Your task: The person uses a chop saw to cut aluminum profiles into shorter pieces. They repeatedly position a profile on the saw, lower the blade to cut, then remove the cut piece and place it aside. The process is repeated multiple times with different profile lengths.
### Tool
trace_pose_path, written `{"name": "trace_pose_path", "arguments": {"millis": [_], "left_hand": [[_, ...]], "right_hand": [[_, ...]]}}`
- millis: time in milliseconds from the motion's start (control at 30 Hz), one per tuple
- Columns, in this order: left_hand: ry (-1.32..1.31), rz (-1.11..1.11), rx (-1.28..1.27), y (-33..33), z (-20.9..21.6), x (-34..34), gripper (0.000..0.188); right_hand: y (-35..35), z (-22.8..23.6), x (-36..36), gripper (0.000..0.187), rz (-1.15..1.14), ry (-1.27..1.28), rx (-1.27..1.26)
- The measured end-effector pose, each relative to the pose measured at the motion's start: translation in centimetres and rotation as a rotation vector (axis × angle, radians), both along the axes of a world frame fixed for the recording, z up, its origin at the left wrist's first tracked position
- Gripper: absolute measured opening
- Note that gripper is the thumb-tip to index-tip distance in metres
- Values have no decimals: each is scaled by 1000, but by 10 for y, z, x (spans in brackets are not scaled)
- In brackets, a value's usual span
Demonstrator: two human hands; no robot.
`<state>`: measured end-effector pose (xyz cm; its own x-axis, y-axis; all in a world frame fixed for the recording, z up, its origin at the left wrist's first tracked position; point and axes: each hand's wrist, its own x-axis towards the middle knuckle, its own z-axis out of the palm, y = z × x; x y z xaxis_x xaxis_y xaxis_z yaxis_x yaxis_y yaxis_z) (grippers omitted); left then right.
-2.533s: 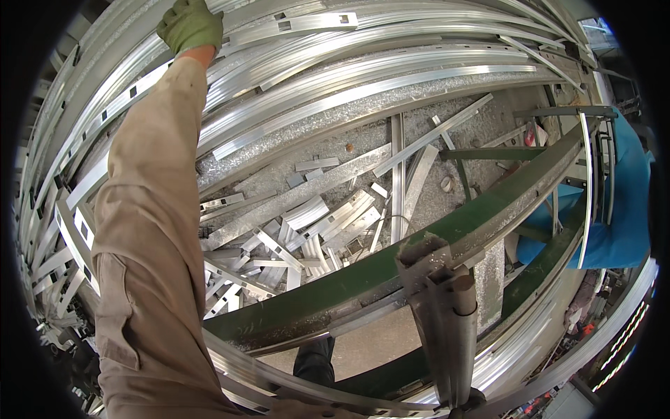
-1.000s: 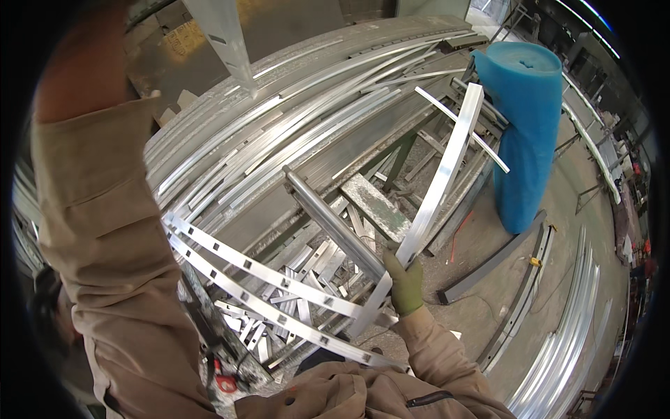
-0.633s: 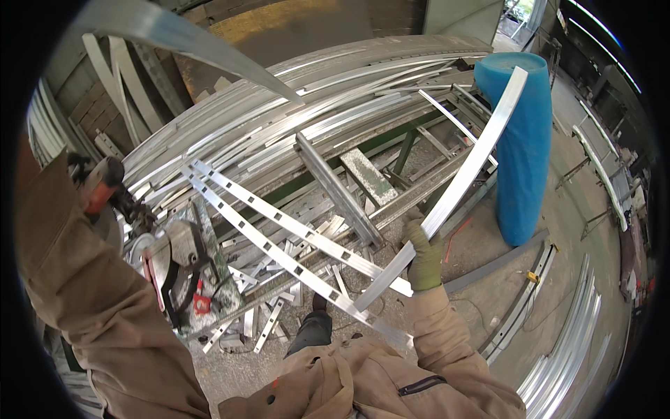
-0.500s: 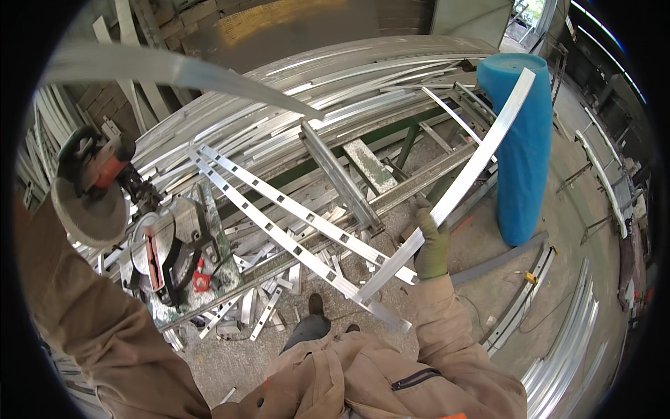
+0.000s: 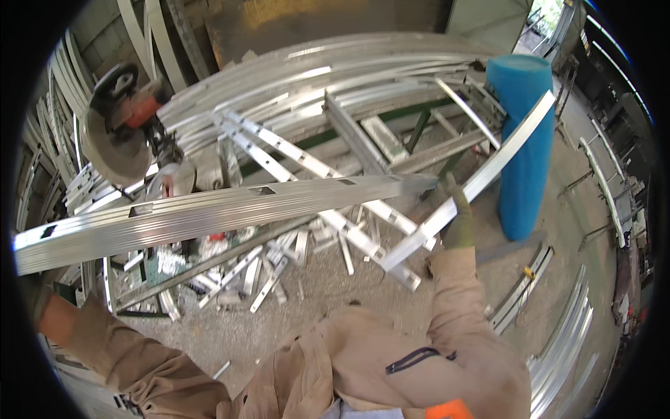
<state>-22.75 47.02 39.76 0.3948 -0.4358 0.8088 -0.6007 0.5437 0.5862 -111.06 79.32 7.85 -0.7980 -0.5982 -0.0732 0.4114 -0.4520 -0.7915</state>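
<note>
A ribbed aluminium profile with square slots (image 5: 202, 213) crosses in front of me, its near end at the left rim. My left hand (image 5: 38, 297), dim and partly cut off by the rim, grips that end from below; its fingers are mostly hidden. The far end reaches close to my right hand (image 5: 458, 220). In a green glove, the right hand is closed around a plain flat aluminium bar (image 5: 499, 153) that slants up to the right. Two slotted aluminium strips (image 5: 296, 162) lie across the bench frame beyond, their lower ends near the plain bar's lower end.
A mitre saw (image 5: 122, 133) with its blade raised stands at the left. Long aluminium lengths (image 5: 349, 59) are stacked behind the steel frame (image 5: 352, 133). A blue wrapped roll (image 5: 527, 174) stands at the right. Offcuts (image 5: 269, 279) litter the floor, and more profiles (image 5: 562, 342) lie lower right.
My left arm has come down, and the slotted profile has swung from the upper left to lie across my view. My right hand still holds the plain bar. The view has shifted slightly.
</note>
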Motion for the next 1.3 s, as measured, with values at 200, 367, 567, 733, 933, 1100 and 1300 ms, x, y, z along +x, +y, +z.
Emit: {"name": "trace_pose_path", "arguments": {"millis": [200,367,567,733,933,1100,1300], "left_hand": [[126,19,197,2,-109,156,41],[528,-67,422,21,-236,256,40],[1126,-74,585,29,-365,316,49],[1165,65,954,89,-444,332,56],[1218,197,1030,156,-496,323,64],[1219,207,1036,189,-501,306,66],[1321,-479,660,192,-495,241,74]], "right_hand": [[16,-17,78,38,20,155,119],[32,-34,125,54,-127,248,286],[62,-38,176,49,104,161,352],[88,-19,213,30,124,31,164],[86,0,219,54,169,95,63],[88,-1,207,47,121,45,90],[64,-59,173,38,183,-73,292]]}}
